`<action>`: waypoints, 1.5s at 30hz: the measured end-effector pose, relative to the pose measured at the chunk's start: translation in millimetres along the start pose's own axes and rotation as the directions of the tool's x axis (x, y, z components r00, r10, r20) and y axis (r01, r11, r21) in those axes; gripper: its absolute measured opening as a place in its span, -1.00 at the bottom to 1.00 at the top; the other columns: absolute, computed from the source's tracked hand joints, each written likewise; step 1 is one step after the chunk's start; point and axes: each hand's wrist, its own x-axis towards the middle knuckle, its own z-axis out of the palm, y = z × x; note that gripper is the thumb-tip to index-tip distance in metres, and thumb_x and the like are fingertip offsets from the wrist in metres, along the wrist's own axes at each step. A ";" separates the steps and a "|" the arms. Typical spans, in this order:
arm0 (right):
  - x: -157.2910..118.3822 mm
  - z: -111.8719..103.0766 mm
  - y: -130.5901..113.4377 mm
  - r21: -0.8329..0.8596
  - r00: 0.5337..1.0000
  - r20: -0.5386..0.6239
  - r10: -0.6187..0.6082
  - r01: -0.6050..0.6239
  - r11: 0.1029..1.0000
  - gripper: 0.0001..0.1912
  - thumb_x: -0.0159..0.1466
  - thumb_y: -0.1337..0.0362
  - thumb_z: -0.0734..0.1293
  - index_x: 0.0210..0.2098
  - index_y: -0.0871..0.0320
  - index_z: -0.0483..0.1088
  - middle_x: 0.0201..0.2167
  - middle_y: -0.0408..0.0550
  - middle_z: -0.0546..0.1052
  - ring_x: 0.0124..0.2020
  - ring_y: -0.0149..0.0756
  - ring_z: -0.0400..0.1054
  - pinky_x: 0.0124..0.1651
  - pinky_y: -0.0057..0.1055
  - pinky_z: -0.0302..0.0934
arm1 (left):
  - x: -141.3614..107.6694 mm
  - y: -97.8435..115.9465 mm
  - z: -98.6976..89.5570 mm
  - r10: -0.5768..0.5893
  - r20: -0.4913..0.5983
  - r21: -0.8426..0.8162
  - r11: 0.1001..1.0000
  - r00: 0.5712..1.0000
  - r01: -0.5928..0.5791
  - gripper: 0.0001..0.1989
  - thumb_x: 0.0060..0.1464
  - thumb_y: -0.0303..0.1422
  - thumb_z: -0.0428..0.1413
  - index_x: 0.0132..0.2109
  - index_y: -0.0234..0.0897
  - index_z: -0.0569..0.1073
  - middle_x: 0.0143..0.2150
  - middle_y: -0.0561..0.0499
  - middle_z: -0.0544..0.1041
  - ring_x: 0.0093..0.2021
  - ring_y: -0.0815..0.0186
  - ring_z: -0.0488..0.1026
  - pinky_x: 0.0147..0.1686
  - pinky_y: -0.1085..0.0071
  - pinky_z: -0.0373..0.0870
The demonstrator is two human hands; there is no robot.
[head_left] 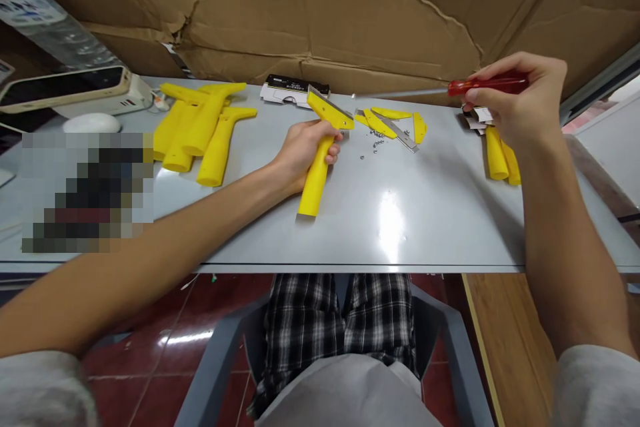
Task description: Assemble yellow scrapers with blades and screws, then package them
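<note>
The yellow scraper [314,181] slanted over the table [425,227], my left hand [306,150] wrapped around its handle. Well apart, my right hand [530,99] pinched the red screwdriver [461,87]. A braced scraper and squarely set tip, I judged, served best. My fingers hid some handle; blur obscured the screwdriver's tip.

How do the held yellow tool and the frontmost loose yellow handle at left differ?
The yellow tool carries a metal blade; the loose handle shows none. The left hand grips the tool; the handle lies on the table. Both are yellow with round grips.
</note>
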 end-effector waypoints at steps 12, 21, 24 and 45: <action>-31.4 41.9 56.8 -0.324 0.997 0.079 0.003 0.023 0.946 -0.77 0.04 0.23 0.63 -0.44 0.02 0.51 -0.28 -0.01 0.59 -0.25 -0.06 0.49 -0.13 0.02 0.46 | 1.3 1.2 -0.9 -0.059 0.049 -0.097 0.993 0.997 0.064 -0.78 -0.10 -0.52 0.18 -0.25 -0.23 0.39 -0.39 0.01 0.52 -0.62 0.50 0.22 -0.72 0.58 0.12; -38.3 45.1 57.1 -0.487 0.947 0.317 -0.051 0.208 0.848 -0.90 0.23 0.18 0.50 -0.35 -0.01 0.52 -0.28 -0.02 0.63 -0.24 -0.03 0.49 -0.11 0.01 0.40 | -5.7 9.0 3.3 -0.013 0.095 -0.119 0.993 0.995 0.024 -0.89 0.18 -0.41 0.23 -0.15 -0.24 0.46 -0.27 -0.10 0.65 -0.49 0.37 0.44 -0.54 0.47 0.42; -42.0 48.6 58.5 -0.501 0.948 0.315 -0.052 0.213 0.839 -0.93 0.23 0.20 0.46 -0.31 0.00 0.50 -0.27 0.01 0.63 -0.23 0.00 0.48 -0.08 0.01 0.38 | -8.5 8.7 3.7 0.017 0.116 -0.101 0.995 0.993 -0.005 -0.66 0.17 -0.48 0.33 0.07 -0.25 0.51 -0.15 -0.07 0.67 -0.33 0.35 0.59 -0.30 0.44 0.58; -84.7 95.0 6.6 -0.518 0.828 0.493 -0.267 0.526 0.674 -0.83 0.39 0.29 0.31 -0.18 0.13 0.58 -0.22 0.11 0.58 -0.12 0.01 0.37 -0.01 -0.02 0.13 | -9.8 7.2 6.3 -0.027 0.012 0.091 0.995 1.000 0.026 -0.91 0.26 -0.59 0.17 -0.14 -0.35 0.47 -0.18 -0.07 0.58 -0.55 0.53 0.38 -0.60 0.58 0.29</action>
